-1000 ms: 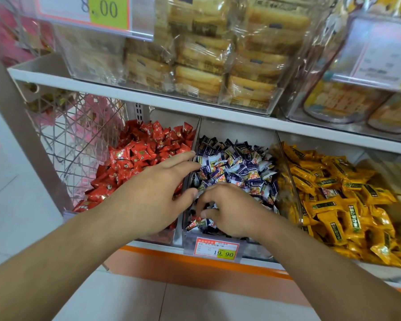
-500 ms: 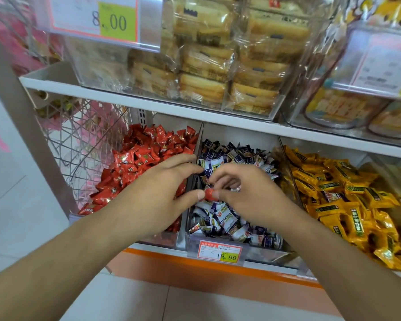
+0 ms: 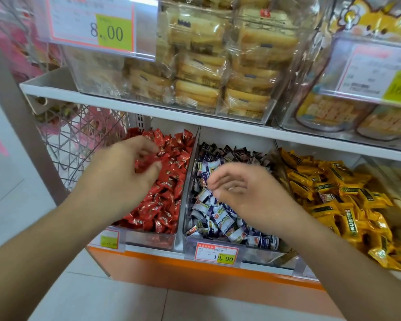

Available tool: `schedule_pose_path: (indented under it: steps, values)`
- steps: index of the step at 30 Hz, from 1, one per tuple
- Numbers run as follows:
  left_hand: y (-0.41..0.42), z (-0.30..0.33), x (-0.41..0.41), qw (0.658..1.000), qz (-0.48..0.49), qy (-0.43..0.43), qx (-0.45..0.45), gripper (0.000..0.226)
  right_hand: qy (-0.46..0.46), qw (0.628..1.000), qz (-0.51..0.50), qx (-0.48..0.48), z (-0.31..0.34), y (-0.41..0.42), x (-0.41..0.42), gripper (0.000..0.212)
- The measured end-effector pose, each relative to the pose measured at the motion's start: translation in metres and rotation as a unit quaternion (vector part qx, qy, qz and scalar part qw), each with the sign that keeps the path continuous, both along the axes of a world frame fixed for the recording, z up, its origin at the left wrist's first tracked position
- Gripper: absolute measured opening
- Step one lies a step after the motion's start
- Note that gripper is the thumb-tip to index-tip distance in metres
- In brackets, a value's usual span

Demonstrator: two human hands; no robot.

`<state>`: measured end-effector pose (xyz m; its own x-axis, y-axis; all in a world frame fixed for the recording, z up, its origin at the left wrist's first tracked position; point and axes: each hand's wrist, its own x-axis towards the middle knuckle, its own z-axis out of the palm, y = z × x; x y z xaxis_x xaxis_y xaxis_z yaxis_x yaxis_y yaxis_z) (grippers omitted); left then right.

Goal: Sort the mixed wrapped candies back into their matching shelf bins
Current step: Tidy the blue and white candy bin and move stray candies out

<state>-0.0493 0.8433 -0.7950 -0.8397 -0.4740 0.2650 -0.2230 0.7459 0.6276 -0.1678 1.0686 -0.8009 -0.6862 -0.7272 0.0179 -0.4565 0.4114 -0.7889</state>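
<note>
Now at lower shelf, three clear bins side by side. Left hand (image 3: 123,172) over red bin (image 3: 148,239), centre-left of frame, fingers curled w/ thumb tip close to fingertips, pinching a red candy (image 3: 146,163) just above the red pile (image 3: 167,200); exact grip blurred, can't tell if more than one piece held. Right hand (image 3: 248,195) over blue bin (image 3: 229,244) at frame centre, fingers loosely curled & spread, nothing visible betw. thumb and fingers; motion blur on fingertips. Blue/white candies (image 3: 218,218) heaped under it, darker wrappers toward back of bin. Clear divider (image 3: 190,172) betw. red and blue bins, both hands apart, one each side of it. Yellow candies (image 3: 333,200) fill third bin, right of frame, untouched. Price tag (image 3: 217,254) reading 19.90 on blue bin front, lower centre; smaller yellow tag (image 3: 109,239) on red bin front, digits partly hidden. Orange strip (image 3: 195,272) under shelf edge. Upper shelf (image 3: 148,113) across top half: clear box of wrapped pastries (image 3: 208,72), big tag (image 3: 90,24) reading 8.00 upper left, jars (image 3: 333,114) w/ yellow labels upper right. Wire basket (image 3: 79,144) w/ pink items at left edge. Grey floor tiles (image 3: 148,304) along bottom.
</note>
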Motion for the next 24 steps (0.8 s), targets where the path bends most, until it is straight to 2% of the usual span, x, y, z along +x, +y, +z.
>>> schedule_pose_path:
  steps: [2, 5, 8, 11, 19, 24]
  values:
    - [0.001, -0.003, 0.001, 0.996, -0.015, -0.018, -0.090, 0.037, 0.030, 0.992, 0.048, 0.113, -0.014, 0.004, -0.001, 0.018]
    - [0.021, -0.008, -0.004, 0.984, -0.137, -0.034, -0.104, 0.050, 0.086, 0.960, 0.126, 0.234, -0.033, 0.004, -0.006, 0.022]
    - [0.038, -0.025, -0.012, 0.966, -0.213, -0.074, -0.127, 0.063, 0.118, 0.945, 0.135, 0.275, -0.046, 0.003, -0.016, 0.027]
    - [0.038, -0.037, -0.016, 0.955, -0.225, -0.088, -0.173, 0.067, 0.157, 0.928, 0.099, 0.324, -0.050, 0.003, -0.025, 0.036]
    - [0.034, -0.035, -0.015, 0.952, -0.230, -0.094, -0.178, 0.060, 0.301, 0.900, 0.057, 0.311, -0.047, 0.007, -0.036, 0.007]
    - [0.034, -0.036, -0.015, 0.954, -0.228, -0.095, -0.172, 0.058, 0.357, 0.886, 0.007, 0.295, -0.043, 0.009, -0.037, 0.005]
